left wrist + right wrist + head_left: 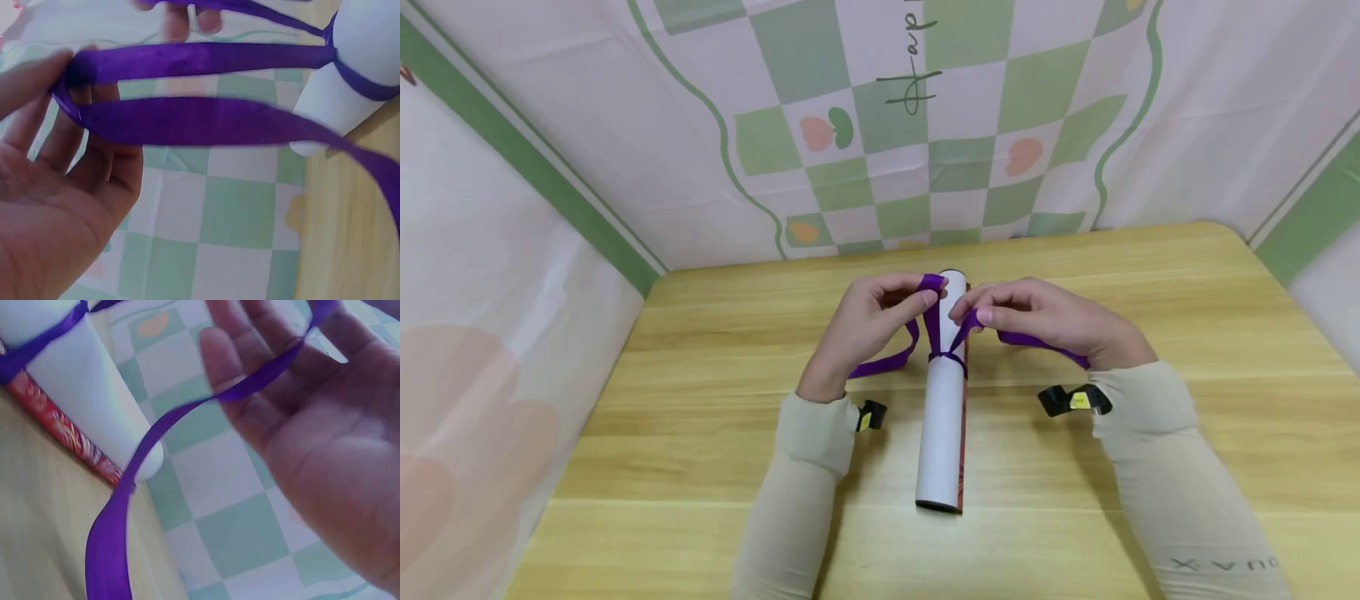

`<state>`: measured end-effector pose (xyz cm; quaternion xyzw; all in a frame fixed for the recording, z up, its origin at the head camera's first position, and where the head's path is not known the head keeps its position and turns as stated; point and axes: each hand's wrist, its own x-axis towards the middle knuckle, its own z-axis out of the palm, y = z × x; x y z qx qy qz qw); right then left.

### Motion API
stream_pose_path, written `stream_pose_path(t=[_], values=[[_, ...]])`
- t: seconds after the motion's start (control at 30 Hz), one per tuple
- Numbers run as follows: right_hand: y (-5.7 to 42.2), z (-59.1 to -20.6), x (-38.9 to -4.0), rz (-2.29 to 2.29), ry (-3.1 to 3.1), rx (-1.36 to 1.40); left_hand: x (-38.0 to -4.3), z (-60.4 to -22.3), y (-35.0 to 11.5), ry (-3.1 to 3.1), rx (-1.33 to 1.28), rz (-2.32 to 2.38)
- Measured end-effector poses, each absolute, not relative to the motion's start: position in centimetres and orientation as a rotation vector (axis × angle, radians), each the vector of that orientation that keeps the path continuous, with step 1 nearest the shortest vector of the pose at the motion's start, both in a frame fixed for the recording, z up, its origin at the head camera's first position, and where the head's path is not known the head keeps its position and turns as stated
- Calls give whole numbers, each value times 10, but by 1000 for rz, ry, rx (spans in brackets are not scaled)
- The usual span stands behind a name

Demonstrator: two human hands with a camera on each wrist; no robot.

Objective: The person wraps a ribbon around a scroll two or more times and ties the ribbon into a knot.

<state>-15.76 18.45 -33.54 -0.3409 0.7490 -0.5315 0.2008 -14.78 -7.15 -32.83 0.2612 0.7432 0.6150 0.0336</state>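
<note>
A white rolled scroll with a red patterned edge lies lengthwise on the table, its near end toward me. Purple ribbon wraps its middle, crossing on top. My left hand pinches one length between thumb and fingers, left of the scroll's far half; in the left wrist view that length folds back there and hangs down. On the other side, my right hand pinches the second length between thumb and index finger. Its tail runs across the palm in the right wrist view. Both lengths rise from the crossing.
The wooden table meets a hanging cloth with green and white checks at its far edge. More cloth hangs at both sides. Black straps with yellow labels, the left strap and the right strap, sit at the sleeve cuffs.
</note>
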Motion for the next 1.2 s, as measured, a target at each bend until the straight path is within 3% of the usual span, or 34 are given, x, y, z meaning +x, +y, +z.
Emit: stream_pose_path(t=[0.43, 0.8, 1.2], values=[[173, -337, -158, -1905, 1813, -1164, -148, -333, -56, 2169, 767, 2079], [160, -347, -163, -2153, 1853, -693, -148, -339, -46, 2087, 607, 2283], [146, -351, -164, -2203, 1904, -496, -150, -341, -40, 2028, 577, 2415]])
